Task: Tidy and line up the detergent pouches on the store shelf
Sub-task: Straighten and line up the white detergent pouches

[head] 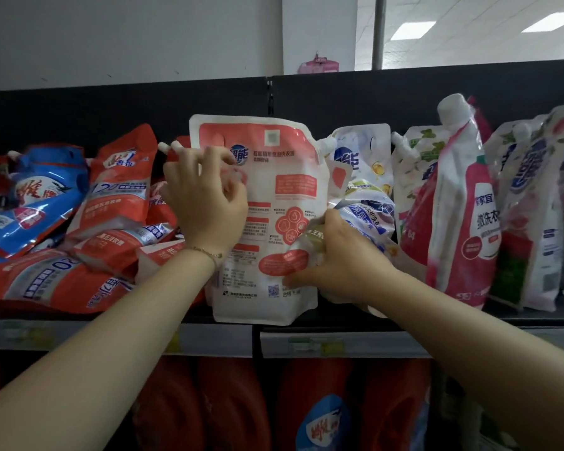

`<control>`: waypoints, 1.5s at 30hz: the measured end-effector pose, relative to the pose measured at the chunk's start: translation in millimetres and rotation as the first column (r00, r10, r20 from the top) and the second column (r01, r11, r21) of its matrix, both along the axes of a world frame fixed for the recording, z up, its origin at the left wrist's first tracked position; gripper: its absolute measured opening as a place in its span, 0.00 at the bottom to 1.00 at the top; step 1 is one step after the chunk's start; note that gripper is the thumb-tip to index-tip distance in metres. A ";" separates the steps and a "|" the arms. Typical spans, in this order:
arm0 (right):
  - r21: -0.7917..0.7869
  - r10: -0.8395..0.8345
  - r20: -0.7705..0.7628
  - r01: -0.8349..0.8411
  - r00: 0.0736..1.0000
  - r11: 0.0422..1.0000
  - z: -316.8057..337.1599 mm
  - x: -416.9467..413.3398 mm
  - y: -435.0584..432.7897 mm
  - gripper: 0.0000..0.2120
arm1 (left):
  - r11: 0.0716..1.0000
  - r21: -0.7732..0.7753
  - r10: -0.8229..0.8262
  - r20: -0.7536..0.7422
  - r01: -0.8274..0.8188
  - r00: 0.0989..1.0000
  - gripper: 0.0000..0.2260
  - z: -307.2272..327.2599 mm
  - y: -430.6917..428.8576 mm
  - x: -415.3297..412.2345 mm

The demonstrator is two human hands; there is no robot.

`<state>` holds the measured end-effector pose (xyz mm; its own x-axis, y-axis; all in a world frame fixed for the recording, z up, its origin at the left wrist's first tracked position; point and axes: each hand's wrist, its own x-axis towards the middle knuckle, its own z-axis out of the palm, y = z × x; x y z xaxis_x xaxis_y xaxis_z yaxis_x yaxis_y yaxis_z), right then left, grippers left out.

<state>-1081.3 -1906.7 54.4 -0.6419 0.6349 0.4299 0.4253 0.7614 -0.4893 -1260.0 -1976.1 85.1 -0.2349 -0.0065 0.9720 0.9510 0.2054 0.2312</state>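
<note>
A white pouch with coral-red panels (274,177) stands upright at the middle of the top shelf (437,317), its back label facing me. My left hand (205,196) grips its upper left edge with curled fingers. My right hand (336,265) holds its lower right corner, pressed against a crumpled white and blue pouch (365,216) beside it. Red and white pouches (118,196) and a blue one (36,196) lie slumped in a heap on the left. White, green and pink spouted pouches (463,203) stand upright on the right.
The black back panel (372,96) closes the shelf behind the pouches. Price strips (339,345) run along the shelf front. Large red detergent bottles (228,405) fill the shelf below. A white wall and ceiling lights lie above.
</note>
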 end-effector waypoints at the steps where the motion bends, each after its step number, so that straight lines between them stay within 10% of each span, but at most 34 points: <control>1: 0.012 -0.002 0.007 0.002 1.000 1.000 -0.3 1.6 0.8 0.41 | 0.999 -0.018 0.029 -0.027 -0.030 0.999 0.08 -3.7 0.1 3.5; 6: 0.117 -0.059 0.117 0.045 0.991 0.992 -1.0 10.5 2.0 0.38 | 0.996 -0.069 0.054 -0.136 -0.064 0.989 0.08 -17.6 0.1 13.3; 11: 0.296 -0.173 0.243 0.097 0.954 0.950 -3.2 27.1 5.7 0.30 | 0.928 -0.296 -0.325 -0.336 0.229 0.884 0.06 -25.1 4.4 47.2; 16: 0.454 -0.280 0.324 0.111 0.904 0.884 -19.9 22.6 17.5 0.29 | 0.702 -0.598 -0.572 -0.149 0.387 0.807 0.07 -7.7 30.4 96.3; 21: 0.472 -0.334 0.377 0.131 0.864 0.872 -35.1 13.2 23.1 0.26 | 0.581 -0.757 -0.298 0.143 0.299 0.944 0.13 14.6 76.8 119.9; 29: 0.405 -0.276 0.368 0.114 0.888 0.907 -23.5 17.2 24.1 0.31 | 0.347 -0.914 -0.034 0.214 0.212 0.976 0.07 29.9 106.6 125.6; 45: 0.436 -0.299 0.289 0.152 0.910 0.887 -32.9 17.1 18.7 0.27 | 0.570 -0.769 0.054 0.386 0.289 0.921 0.12 15.0 127.7 112.8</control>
<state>-1064.2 -1888.0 21.6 -0.6534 0.6029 0.4578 0.6920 0.7209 0.0383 -1147.2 -1848.4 100.1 -0.4726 0.7803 0.4095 0.8745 0.3580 0.3272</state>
